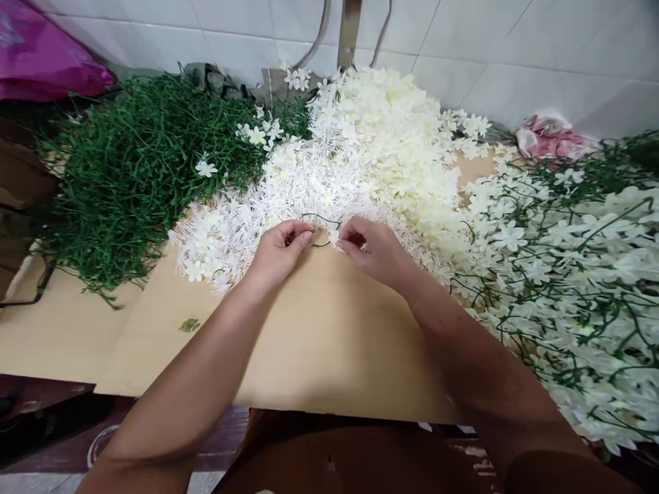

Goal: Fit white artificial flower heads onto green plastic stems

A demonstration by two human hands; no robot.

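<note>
My left hand (285, 248) is closed in a pinch, thumb against forefinger, just above the cardboard's middle. My right hand (375, 250) faces it, also pinching, with a small gap between the two. A thin, curved green plastic stem (323, 217) spans that gap, reaching the fingertips of both hands. At the right fingertips is a small white artificial flower (333, 236); its exact grip is partly hidden. Right behind the hands lies a heap of white, thin-spiked flower pieces (314, 175), with cream petals (399, 130) piled up behind them.
Loose green plastic stems (139, 165) form a big heap at the left. White flowers on green stems (566, 288) are massed at the right. Cardboard (329, 343) covers the table. A pink bag (46, 55) and a red-white cloth (556, 137) lie near the tiled wall (473, 48).
</note>
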